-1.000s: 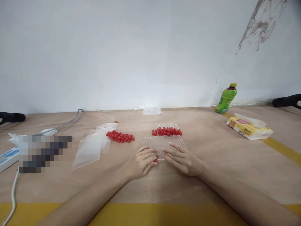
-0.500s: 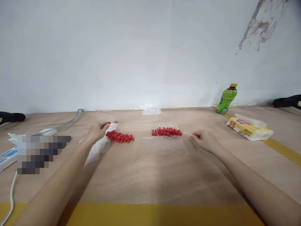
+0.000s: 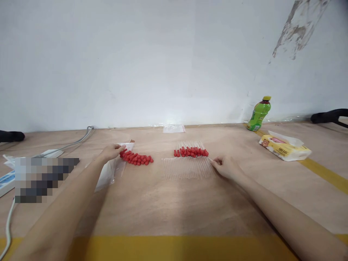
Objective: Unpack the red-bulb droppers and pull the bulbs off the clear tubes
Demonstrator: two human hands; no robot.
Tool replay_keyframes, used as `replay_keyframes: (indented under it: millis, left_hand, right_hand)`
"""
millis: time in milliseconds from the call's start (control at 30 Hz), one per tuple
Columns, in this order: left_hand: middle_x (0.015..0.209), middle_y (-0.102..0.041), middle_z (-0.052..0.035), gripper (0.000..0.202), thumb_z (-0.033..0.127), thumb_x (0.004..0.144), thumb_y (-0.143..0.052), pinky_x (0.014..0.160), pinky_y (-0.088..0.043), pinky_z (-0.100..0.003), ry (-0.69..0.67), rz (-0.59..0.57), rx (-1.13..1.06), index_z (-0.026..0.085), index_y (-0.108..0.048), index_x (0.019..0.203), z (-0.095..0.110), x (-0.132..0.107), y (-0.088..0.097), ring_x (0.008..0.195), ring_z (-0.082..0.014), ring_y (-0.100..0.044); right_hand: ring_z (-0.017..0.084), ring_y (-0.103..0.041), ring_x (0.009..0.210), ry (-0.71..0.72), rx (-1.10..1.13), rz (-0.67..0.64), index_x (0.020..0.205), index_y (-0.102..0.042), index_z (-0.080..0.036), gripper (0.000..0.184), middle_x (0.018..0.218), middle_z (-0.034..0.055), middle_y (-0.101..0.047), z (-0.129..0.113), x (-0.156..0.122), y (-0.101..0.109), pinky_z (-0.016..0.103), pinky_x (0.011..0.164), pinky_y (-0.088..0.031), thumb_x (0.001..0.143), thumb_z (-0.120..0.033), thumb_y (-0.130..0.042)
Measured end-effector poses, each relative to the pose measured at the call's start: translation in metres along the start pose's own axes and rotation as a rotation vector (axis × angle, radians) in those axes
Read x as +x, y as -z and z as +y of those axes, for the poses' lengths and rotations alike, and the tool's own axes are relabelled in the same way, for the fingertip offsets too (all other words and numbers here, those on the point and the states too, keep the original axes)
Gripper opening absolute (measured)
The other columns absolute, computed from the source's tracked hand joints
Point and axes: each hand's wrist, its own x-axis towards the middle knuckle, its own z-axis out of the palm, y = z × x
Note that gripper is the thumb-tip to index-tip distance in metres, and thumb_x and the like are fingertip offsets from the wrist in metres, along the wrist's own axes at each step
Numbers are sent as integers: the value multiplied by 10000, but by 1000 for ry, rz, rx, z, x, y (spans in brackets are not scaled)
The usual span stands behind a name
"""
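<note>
My left hand (image 3: 112, 151) reaches out to the left end of a loose pile of red rubber caps (image 3: 136, 158), its fingertips pinched on one cap there, over clear plastic bags (image 3: 108, 172). My right hand (image 3: 225, 167) rests at the right edge of a row of clear thin glass tubes (image 3: 187, 167), fingers curled and pinching the end of one tube. Behind that row lies a second row of tubes fitted with red caps (image 3: 191, 152).
A green drink bottle (image 3: 257, 115) stands by the wall at the right, with a yellow tissue pack (image 3: 284, 149) in front of it. A power strip and grey cable (image 3: 71, 143) lie at the left. A small clear bag (image 3: 173, 128) sits by the wall.
A second ago both hands were together at the near edge of the bare tubes. They then spread apart: the left to the cap pile, the right out to the right and back to the tube row's edge.
</note>
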Motion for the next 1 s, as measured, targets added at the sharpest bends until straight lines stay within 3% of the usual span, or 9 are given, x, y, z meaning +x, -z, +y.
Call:
replay_keyframes:
  millis: [133,267,367,433,500,600,733,900,1000]
  left_hand:
    - [1115,-517,-67,326,315,847,-500,791,-476,-393,-79,37,26,134,-495,1118,12,-9,7,959,-216,-539]
    - [973,-586,-61,246,336,831,-491,794,-451,-353,-200,84,46,145,-587,951,32,-9,-1,924,-229,-550]
    - [868,-605,-51,216,347,778,-513,825,-413,-324,-338,63,52,158,-611,816,61,-14,-24,896,-220,-548]
    - [878,-596,-61,218,351,753,-518,822,-402,-324,-498,-32,64,164,-614,811,83,-19,-45,867,-210,-549]
    - [863,-595,-67,245,391,714,-547,783,-410,-314,-545,-110,64,168,-629,774,104,-24,-65,828,-207,-556]
    - [825,-619,-60,316,476,675,-573,714,-421,-282,-538,-218,56,176,-651,731,125,-26,-88,787,-199,-569]
    - [682,-631,-34,372,535,661,-563,578,-408,-244,-466,-335,61,173,-653,673,135,-20,-104,669,-176,-579]
    - [587,-610,-9,311,462,677,-563,513,-388,-222,-382,-391,61,163,-633,629,136,-16,-110,577,-150,-567]
    - [601,-613,-23,284,402,719,-512,507,-388,-231,-345,-333,53,149,-615,644,135,-22,-101,564,-153,-564]
  right_hand:
    - [129,-501,489,22,0,5,639,-642,-161,248,505,13,-553,-4,-2,-2,213,455,-310,734,-295,-456]
    - [123,-503,478,38,17,-7,716,-659,-149,263,512,6,-564,-2,0,-8,207,455,-318,749,-277,-432]
    - [128,-523,508,46,25,-15,786,-665,-142,267,560,8,-597,1,1,-10,209,476,-338,755,-267,-431]
    - [135,-541,538,45,29,-19,821,-666,-143,277,604,14,-621,1,1,-10,213,496,-353,765,-276,-429]
    - [143,-560,571,39,32,-20,835,-667,-146,286,648,24,-640,1,1,-9,216,513,-364,778,-290,-426]
    - [153,-580,607,19,32,-19,854,-668,-154,296,688,37,-656,1,1,-6,218,527,-369,794,-306,-421]
    - [177,-595,650,-17,10,-3,847,-669,-164,298,709,55,-664,4,2,-3,232,551,-371,804,-327,-423]
    - [179,-594,654,-44,0,25,791,-671,-177,274,706,52,-664,7,4,-3,236,555,-369,796,-333,-446]
    - [175,-590,639,-62,9,60,837,-667,-179,280,705,48,-657,6,4,-4,241,543,-381,793,-357,-455]
